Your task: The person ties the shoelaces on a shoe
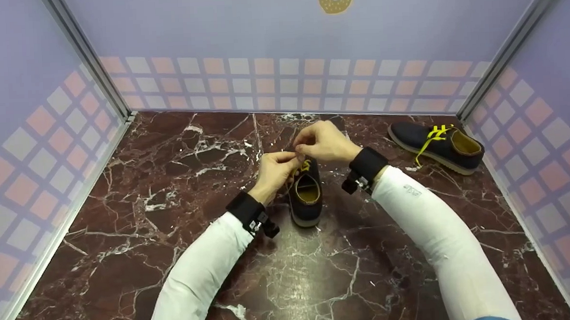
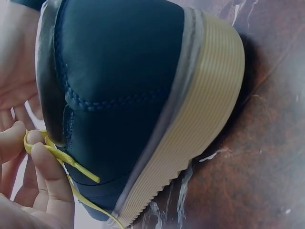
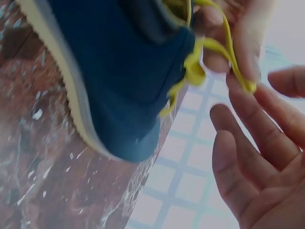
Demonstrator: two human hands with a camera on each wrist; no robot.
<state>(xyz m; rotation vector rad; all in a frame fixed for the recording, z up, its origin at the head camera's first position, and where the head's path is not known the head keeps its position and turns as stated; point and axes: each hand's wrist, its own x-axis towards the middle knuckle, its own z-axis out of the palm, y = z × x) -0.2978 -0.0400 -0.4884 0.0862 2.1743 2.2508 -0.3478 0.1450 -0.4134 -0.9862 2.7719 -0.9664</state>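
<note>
A dark shoe (image 1: 306, 207) with a yellow lining stands on the marble surface, heel toward me. My left hand (image 1: 276, 172) is beside its laced front, pinching the yellow shoelace (image 2: 62, 155) between thumb and fingers. One lace end sticks out past these fingers in the left wrist view. Above the shoe's front, my right hand (image 1: 325, 144) meets the left at the fingertips. In the right wrist view, a bend of lace (image 3: 228, 43) reaches the right fingertips, while the right thumb (image 3: 288, 81) stands apart from it. The toe points away from me.
A second dark shoe (image 1: 433, 144) with yellow laces lies at the back right near the wall corner, one lace end trailing on the floor (image 1: 170, 184). Lilac panels with a checked band (image 1: 262, 84) enclose the back and both sides.
</note>
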